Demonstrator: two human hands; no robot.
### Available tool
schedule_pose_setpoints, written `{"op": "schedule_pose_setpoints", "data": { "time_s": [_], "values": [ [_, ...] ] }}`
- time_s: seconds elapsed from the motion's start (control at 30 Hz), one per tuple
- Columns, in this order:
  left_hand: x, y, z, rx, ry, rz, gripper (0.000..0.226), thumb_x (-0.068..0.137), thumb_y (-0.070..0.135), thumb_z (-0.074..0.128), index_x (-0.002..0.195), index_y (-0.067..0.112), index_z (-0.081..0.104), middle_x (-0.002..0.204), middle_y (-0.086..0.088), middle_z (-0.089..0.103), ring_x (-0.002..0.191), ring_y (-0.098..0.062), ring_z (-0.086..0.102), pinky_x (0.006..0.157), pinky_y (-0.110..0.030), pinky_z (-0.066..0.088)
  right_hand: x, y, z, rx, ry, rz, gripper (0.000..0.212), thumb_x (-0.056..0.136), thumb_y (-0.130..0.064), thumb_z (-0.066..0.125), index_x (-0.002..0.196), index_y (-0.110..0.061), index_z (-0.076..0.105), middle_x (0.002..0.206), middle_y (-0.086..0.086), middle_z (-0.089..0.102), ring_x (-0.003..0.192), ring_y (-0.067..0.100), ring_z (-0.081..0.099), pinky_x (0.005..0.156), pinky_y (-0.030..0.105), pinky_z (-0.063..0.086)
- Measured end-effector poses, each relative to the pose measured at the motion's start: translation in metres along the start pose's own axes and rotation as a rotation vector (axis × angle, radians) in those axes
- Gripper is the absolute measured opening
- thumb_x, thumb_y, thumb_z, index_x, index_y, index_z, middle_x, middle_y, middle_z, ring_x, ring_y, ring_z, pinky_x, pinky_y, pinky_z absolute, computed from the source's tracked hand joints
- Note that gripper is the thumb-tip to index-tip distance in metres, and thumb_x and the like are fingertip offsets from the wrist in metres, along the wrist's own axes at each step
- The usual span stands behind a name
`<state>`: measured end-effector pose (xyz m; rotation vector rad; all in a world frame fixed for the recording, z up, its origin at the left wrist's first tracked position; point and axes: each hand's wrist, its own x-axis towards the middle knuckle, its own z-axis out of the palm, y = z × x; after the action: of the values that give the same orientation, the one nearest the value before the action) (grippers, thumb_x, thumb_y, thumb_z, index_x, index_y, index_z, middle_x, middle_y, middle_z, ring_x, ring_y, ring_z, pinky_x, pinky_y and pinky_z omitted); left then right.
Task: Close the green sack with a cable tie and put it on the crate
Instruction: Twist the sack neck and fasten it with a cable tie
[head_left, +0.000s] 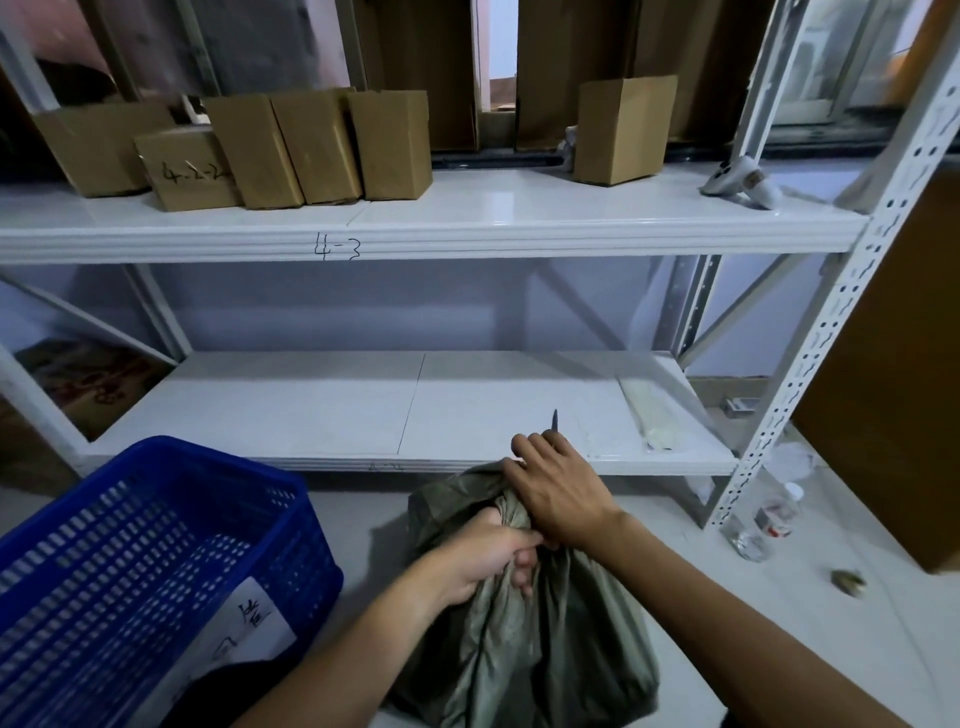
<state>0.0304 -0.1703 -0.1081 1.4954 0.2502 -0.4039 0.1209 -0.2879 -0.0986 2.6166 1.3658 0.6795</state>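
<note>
The green sack (524, 654) stands on the pale floor in front of me, its top gathered into a twisted neck. My left hand (483, 556) grips that neck from the left. My right hand (556, 488) lies over the bunched top of the sack, and a thin dark cable tie (555, 420) sticks up from between its fingers. The blue plastic crate (130, 561) with slotted walls sits on the floor to the left of the sack, with a white label on its side.
A white metal rack (415, 234) stands ahead; several cardboard boxes (311, 150) sit on its upper shelf. A clear packet (649, 415) lies on the lower shelf. A plastic bottle (769, 519) stands by the rack's right post, beside a large brown carton (893, 389).
</note>
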Motion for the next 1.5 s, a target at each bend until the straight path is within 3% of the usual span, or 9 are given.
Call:
{"op": "schedule_pose_setpoints", "data": {
  "time_s": [0.2,0.33,0.6,0.73,1.0,1.1,1.23,1.33,1.5],
  "values": [
    [0.003,-0.004,0.011,0.055,0.159,0.061,0.019,0.098,0.009,0.054,0.079,0.011,0.052,0.05,0.001,0.038,0.041,-0.014,0.032,0.044,-0.027,0.034,-0.012,0.018,-0.041,0.279,-0.348,0.363,0.061,0.071,-0.035,0.069,0.124,-0.009,0.053,0.12,0.013,0.056,0.11,0.034,0.056,0.09,0.041,0.043],
    [0.003,-0.003,0.017,0.125,0.162,0.111,0.034,0.102,0.022,0.053,0.071,0.01,0.051,0.048,-0.001,0.042,0.039,-0.017,0.04,0.051,-0.036,0.042,-0.024,0.008,-0.067,0.434,-0.342,0.616,0.056,0.084,-0.068,0.047,0.074,-0.014,0.059,0.098,0.017,0.07,0.098,0.035,0.065,0.072,0.036,0.043],
    [-0.002,-0.001,0.021,0.451,0.165,0.269,0.032,0.091,0.017,0.044,0.081,0.014,0.073,0.073,-0.005,0.076,0.071,-0.012,0.072,0.074,-0.031,0.059,-0.022,-0.016,-0.062,0.78,-0.607,0.744,0.101,0.067,-0.098,0.028,0.053,-0.007,0.07,0.052,0.007,0.069,0.063,0.018,0.069,0.084,0.036,0.054],
    [-0.004,-0.007,0.018,0.629,0.148,0.238,0.032,0.089,0.01,0.048,0.08,0.014,0.079,0.09,0.001,0.077,0.091,-0.005,0.067,0.079,-0.01,0.045,-0.01,-0.023,-0.057,0.975,-0.662,0.815,0.076,0.071,-0.078,0.061,0.048,-0.005,0.063,0.042,0.01,0.061,0.051,0.024,0.065,0.058,0.022,0.052],
    [0.008,-0.028,0.026,0.396,0.232,0.185,0.031,0.07,0.015,0.046,0.09,0.017,0.071,0.081,-0.002,0.076,0.085,-0.018,0.073,0.084,-0.04,0.059,-0.013,-0.033,-0.038,1.299,-0.368,1.092,0.032,0.089,-0.033,0.069,0.074,-0.005,0.062,0.055,0.009,0.058,0.034,0.015,0.049,0.031,0.017,0.03],
    [0.01,-0.031,0.032,0.241,0.258,0.192,0.047,0.08,0.008,0.053,0.126,0.012,0.062,0.109,-0.005,0.073,0.109,-0.021,0.068,0.095,-0.033,0.054,-0.012,-0.033,-0.03,1.288,-0.308,1.068,0.038,0.096,-0.031,0.061,0.064,-0.011,0.058,0.06,0.001,0.057,0.051,0.01,0.052,0.035,0.012,0.032],
    [0.009,-0.035,0.029,0.24,0.249,0.218,0.046,0.08,0.02,0.05,0.125,0.025,0.06,0.116,0.005,0.067,0.121,-0.018,0.061,0.096,-0.026,0.048,-0.01,-0.027,-0.028,1.336,-0.331,1.022,0.038,0.099,-0.03,0.056,0.074,-0.004,0.065,0.06,0.0,0.059,0.052,0.008,0.053,0.042,0.01,0.038],
    [0.008,-0.037,0.026,0.25,0.251,0.259,0.055,0.087,0.043,0.038,0.133,0.021,0.057,0.135,0.002,0.06,0.13,-0.01,0.051,0.111,-0.031,0.038,-0.007,-0.029,-0.017,1.532,-0.343,1.058,0.037,0.097,-0.028,0.059,0.088,0.005,0.074,0.083,0.017,0.075,0.073,0.026,0.069,0.08,0.034,0.057],
    [0.017,-0.03,0.028,0.249,0.274,0.193,0.073,0.093,0.066,0.021,0.151,0.027,0.04,0.157,0.002,0.042,0.144,-0.012,0.037,0.121,-0.033,0.026,-0.004,-0.017,-0.012,1.796,-0.357,1.074,0.02,0.097,-0.014,0.059,0.087,-0.001,0.071,0.089,0.019,0.072,0.082,0.029,0.067,0.092,0.043,0.053]
  ]
}}
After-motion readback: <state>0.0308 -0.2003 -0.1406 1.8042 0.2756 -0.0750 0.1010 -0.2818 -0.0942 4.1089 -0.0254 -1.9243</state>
